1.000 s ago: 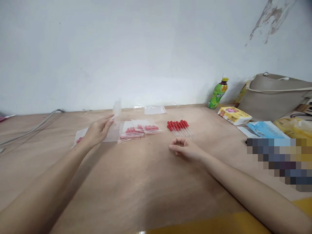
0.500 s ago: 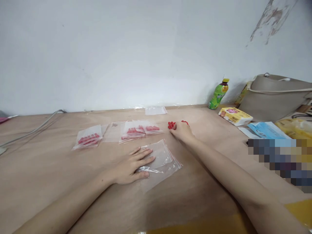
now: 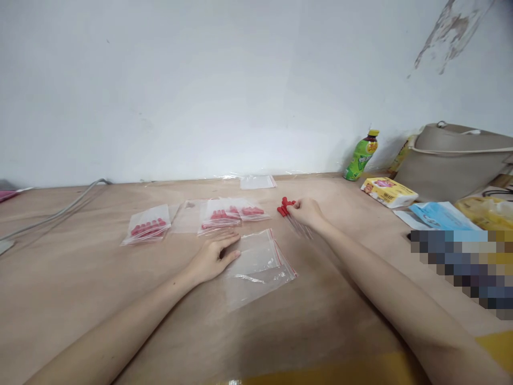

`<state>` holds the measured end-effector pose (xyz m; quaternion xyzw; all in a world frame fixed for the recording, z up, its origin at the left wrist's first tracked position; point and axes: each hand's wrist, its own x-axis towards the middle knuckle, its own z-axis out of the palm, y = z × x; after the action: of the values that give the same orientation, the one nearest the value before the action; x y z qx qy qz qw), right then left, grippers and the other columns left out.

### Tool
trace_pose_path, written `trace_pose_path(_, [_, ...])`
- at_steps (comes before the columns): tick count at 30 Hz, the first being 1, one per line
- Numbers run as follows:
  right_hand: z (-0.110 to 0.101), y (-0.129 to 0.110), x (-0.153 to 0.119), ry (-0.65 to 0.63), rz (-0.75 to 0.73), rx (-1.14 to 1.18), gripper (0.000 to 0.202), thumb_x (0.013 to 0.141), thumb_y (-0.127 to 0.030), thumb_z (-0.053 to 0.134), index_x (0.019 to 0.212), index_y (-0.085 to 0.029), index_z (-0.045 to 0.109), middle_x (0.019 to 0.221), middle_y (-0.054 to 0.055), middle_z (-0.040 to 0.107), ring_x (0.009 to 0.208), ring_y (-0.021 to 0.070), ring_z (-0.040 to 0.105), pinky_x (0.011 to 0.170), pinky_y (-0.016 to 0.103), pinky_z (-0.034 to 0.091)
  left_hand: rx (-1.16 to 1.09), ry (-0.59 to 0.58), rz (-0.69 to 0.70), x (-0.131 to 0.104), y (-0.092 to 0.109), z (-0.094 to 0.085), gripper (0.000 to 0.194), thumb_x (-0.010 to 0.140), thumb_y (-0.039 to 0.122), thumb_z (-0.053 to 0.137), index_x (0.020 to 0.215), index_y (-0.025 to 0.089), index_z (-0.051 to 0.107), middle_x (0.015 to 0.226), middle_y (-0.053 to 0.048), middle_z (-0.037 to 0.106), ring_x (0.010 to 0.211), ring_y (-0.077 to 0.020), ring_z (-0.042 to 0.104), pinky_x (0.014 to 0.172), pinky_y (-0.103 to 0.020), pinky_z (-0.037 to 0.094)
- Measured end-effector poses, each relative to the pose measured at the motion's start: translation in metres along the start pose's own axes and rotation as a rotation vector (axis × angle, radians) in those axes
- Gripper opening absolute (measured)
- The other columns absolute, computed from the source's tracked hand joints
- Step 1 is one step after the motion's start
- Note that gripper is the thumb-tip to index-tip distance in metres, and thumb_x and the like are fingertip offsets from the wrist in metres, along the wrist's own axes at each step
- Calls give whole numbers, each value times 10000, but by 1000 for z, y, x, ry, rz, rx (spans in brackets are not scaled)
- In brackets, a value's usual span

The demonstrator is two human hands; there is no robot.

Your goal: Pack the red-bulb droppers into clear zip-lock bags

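My right hand (image 3: 308, 214) pinches the red bulb end of a dropper, its fingertips among several droppers (image 3: 284, 208) with thin clear stems that slant towards me. How many it grips I cannot tell. My left hand (image 3: 214, 256), fingers stretched out and thumb apart, rests at the left edge of some clear zip bags (image 3: 256, 248) with red seal lines. Behind it, filled zip bags (image 3: 218, 214) with red bulbs showing overlap one another. Another filled bag (image 3: 148, 227) lies further left.
A flat zip bag (image 3: 258, 182) lies by the wall. To the right stand a green drink bottle (image 3: 360, 158), a yellow tissue pack (image 3: 388, 192) and a grey bag (image 3: 452, 166), with a blue packet (image 3: 436, 215) in front. A grey cable (image 3: 68, 206) crosses the left side.
My left hand has drawn back from the top of the clear bags to their left edge. My right hand has shifted slightly, and the droppers' stems now show below its fingers.
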<state>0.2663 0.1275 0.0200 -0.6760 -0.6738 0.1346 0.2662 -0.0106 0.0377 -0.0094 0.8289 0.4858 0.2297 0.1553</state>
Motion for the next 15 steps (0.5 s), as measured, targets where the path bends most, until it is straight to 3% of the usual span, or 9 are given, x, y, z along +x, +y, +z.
trace_pose_path(4, [-5, 10, -19, 33, -68, 103, 254, 777, -321, 465, 565, -184, 494, 587, 33, 573, 577, 147, 517, 543, 252, 331, -80, 55, -29, -1, -1, 1, 384, 835, 393, 508, 1179, 235, 570, 1171, -35, 602, 1095, -244, 545, 919, -372, 437])
trace_pose_path(9, [10, 24, -48, 32, -166, 543, 217, 801, -417, 481, 781, -201, 466, 667, 20, 576, 571, 132, 513, 534, 247, 372, -187, 176, -29, -3, 2, 1, 289, 828, 339, 527, 1078, 229, 620, 1023, -36, 668, 913, -220, 626, 797, -327, 494])
trace_pose_path(11, [18, 28, -56, 76, -189, 731, 261, 782, -446, 517, 863, -210, 442, 677, -2, 552, 559, 118, 510, 520, 236, 385, -223, 291, -23, -2, 2, -5, 315, 822, 329, 535, 1113, 218, 587, 989, -38, 664, 849, -196, 633, 731, -291, 509])
trace_pose_path(15, [28, 32, -60, 149, -164, 954, 418, 730, -417, 594, 1003, -236, 335, 703, -62, 493, 411, 62, 432, 395, 197, 349, -169, 694, -164, 5, -17, -39, 359, 820, 334, 508, 1153, 200, 521, 865, -24, 623, 680, -148, 608, 570, -228, 487])
